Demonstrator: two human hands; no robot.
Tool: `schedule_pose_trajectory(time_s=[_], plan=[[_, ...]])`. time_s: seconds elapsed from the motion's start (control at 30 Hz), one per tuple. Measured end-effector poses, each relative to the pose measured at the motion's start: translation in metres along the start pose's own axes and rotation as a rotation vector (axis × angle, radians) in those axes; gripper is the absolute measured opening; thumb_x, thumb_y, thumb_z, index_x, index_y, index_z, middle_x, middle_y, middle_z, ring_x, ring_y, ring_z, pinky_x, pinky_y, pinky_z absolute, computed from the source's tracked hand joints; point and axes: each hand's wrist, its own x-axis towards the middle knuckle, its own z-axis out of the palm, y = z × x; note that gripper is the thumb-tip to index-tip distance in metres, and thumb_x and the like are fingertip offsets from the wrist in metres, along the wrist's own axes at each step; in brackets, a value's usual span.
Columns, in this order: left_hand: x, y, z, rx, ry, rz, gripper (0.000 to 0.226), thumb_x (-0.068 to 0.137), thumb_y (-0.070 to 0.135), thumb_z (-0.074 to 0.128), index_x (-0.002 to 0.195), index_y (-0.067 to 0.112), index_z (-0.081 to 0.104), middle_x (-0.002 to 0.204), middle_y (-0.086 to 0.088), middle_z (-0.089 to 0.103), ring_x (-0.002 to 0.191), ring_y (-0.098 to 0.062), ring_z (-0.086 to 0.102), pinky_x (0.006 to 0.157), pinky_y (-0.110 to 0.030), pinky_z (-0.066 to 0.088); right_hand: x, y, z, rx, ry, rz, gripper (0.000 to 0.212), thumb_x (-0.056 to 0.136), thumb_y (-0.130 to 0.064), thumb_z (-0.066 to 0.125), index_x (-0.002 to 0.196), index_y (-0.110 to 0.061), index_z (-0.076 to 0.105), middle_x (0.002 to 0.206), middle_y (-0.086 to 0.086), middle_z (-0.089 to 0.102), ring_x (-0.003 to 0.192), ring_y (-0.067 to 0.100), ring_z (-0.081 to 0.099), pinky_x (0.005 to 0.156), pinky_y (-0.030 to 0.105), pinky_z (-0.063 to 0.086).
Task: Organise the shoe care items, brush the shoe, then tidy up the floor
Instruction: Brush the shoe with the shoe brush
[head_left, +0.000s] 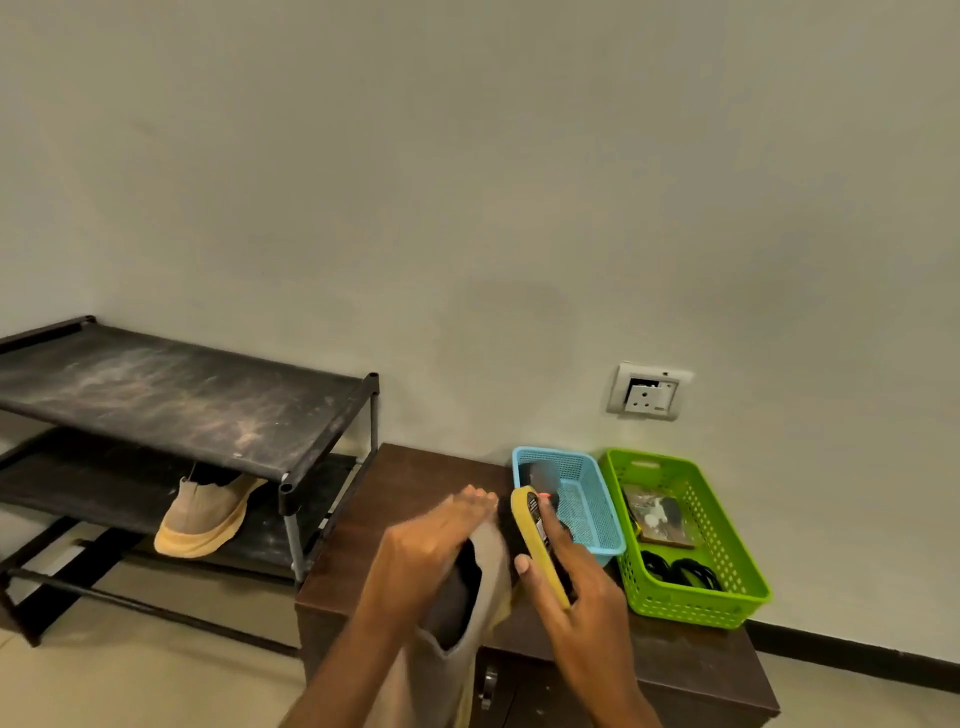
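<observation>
Atop cabinet (415, 467), green basket (749, 581), perhaps cords (681, 571) inside

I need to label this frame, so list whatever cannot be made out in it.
Head view:
- brush bristles: hidden by its yellow body and the right hand.
- shoe toe: blurred, under the left hand; its lower part is cut by the bottom edge.
- dark item in the blue basket: blurred, partly behind the brush.
</observation>
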Motion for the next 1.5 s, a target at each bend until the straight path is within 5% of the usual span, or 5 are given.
schedule_pose_trajectory(time_s=[0.3, 0.73, 1.13, 1.4, 1.5], plan=[[0.086, -0.030, 0.000, 0.021, -0.012, 0.143, 0.033, 0.088, 0.007, 0.050, 0.118, 0.008, 0.063, 0.125, -0.005, 0.059, 0.116, -0.014, 0.056, 0.102, -0.021, 0.041, 0.004, 0.023, -0.020, 0.119, 0.308, 0.030, 0.061, 0.080, -0.035, 0.062, 0.136, -0.046, 0.042, 0.108, -0.048, 0.052, 0.098, -0.014, 0.058, 0.077, 0.011, 0.049], [0.030, 0.022, 0.051, -0.309, 0.357, -0.390, 0.035, 0.080, 0.002, 0.048, 0.110, 0.008, 0.065, 0.114, 0.002, 0.064, 0.120, -0.008, 0.052, 0.100, -0.012, 0.039, 0.011, 0.026, -0.014, 0.055, 0.270, -0.025, 0.060, 0.084, -0.041, 0.063, 0.139, -0.038, 0.041, 0.115, -0.045, 0.050, 0.104, -0.010, 0.057, 0.081, 0.019, 0.051], [0.009, 0.012, 0.025, -0.026, 0.147, 0.057, 0.030, 0.098, 0.008, 0.037, 0.118, 0.005, 0.059, 0.121, -0.007, 0.061, 0.117, -0.018, 0.057, 0.094, -0.035, 0.050, 0.020, -0.004, 0.000, 0.057, 0.364, -0.042, 0.052, 0.086, -0.049, 0.060, 0.136, -0.046, 0.042, 0.126, -0.031, 0.054, 0.108, 0.003, 0.060, 0.080, 0.035, 0.056], [-0.010, -0.008, 0.027, -0.034, 0.042, -0.108, 0.110, 0.061, -0.024, 0.067, 0.150, 0.021, 0.018, 0.141, -0.008, 0.042, 0.137, -0.012, 0.034, 0.111, -0.030, 0.033, 0.012, -0.003, 0.010, -0.076, 0.268, -0.180, 0.057, 0.083, -0.047, 0.057, 0.137, -0.041, 0.042, 0.119, -0.017, 0.056, 0.110, -0.011, 0.050, 0.087, -0.001, 0.038], [-0.010, -0.005, 0.029, -0.050, 0.038, -0.128, 0.104, 0.073, -0.006, 0.071, 0.151, 0.024, 0.009, 0.143, -0.007, 0.039, 0.140, -0.007, 0.027, 0.110, -0.030, 0.032, 0.008, -0.006, 0.019, -0.229, 0.249, -0.304, 0.050, 0.087, -0.048, 0.054, 0.135, -0.034, 0.049, 0.119, -0.009, 0.058, 0.106, -0.002, 0.054, 0.091, 0.006, 0.042]])
